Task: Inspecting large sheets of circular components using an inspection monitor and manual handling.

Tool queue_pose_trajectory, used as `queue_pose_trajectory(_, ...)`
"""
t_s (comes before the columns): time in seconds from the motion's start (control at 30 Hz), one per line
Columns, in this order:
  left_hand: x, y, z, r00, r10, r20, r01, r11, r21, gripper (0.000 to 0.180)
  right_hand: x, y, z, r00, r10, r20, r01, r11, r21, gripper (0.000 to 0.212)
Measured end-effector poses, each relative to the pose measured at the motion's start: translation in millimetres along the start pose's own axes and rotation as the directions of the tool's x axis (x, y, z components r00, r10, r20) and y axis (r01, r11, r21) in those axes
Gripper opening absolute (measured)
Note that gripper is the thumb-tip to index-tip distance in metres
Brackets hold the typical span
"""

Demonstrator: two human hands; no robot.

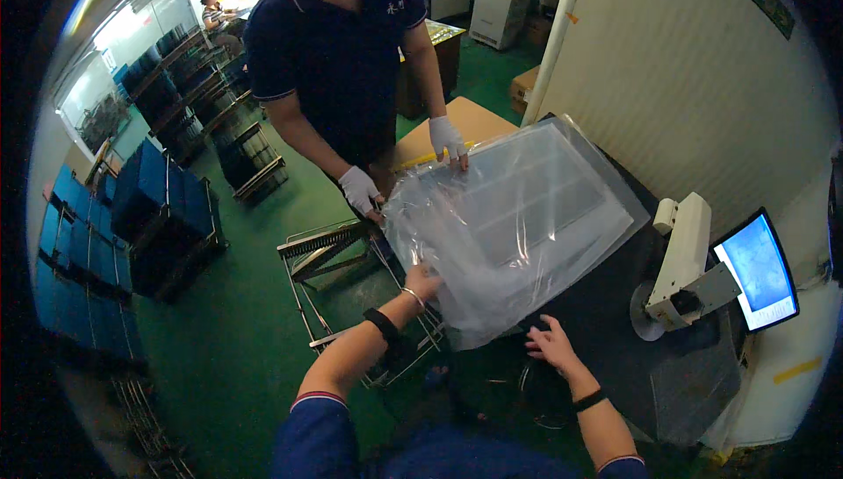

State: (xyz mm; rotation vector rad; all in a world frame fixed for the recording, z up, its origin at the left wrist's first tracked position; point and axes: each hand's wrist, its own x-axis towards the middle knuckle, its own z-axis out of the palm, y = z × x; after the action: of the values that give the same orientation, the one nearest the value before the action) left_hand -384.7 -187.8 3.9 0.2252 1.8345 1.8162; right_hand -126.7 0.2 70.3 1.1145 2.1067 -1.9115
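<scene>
A large flat panel in a clear plastic bag (518,216) lies on a dark table (615,321). My left hand (423,280) reaches under the bag's near left edge, its fingers hidden by the plastic. Just past the bag's near corner, my right hand (553,345) rests flat on the table with fingers spread. Across the table a person in a dark polo shirt wears white gloves: one gloved hand (448,139) presses the bag's far corner, the other (361,189) holds its left edge.
A white scanner stand (680,264) and a small lit screen (757,270) stand at the table's right. A metal wire rack (338,255) sits on the green floor at left, with blue stacked crates (145,207) beyond. A white wall rises at right.
</scene>
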Motion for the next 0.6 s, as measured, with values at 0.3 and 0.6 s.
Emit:
queue_pose_trajectory(0.3,-20,42,-4,1.0,-0.002,0.0,0.002,0.962,0.272,0.023,49,4,44,0.969,0.236,0.078,-0.239,0.795,0.558,0.047)
queue_pose_trajectory(0.6,-21,42,-39,0.999,-0.036,0.009,0.034,0.987,0.159,0.032,69,24,31,0.937,0.273,-0.217,-0.108,0.819,0.564,0.033)
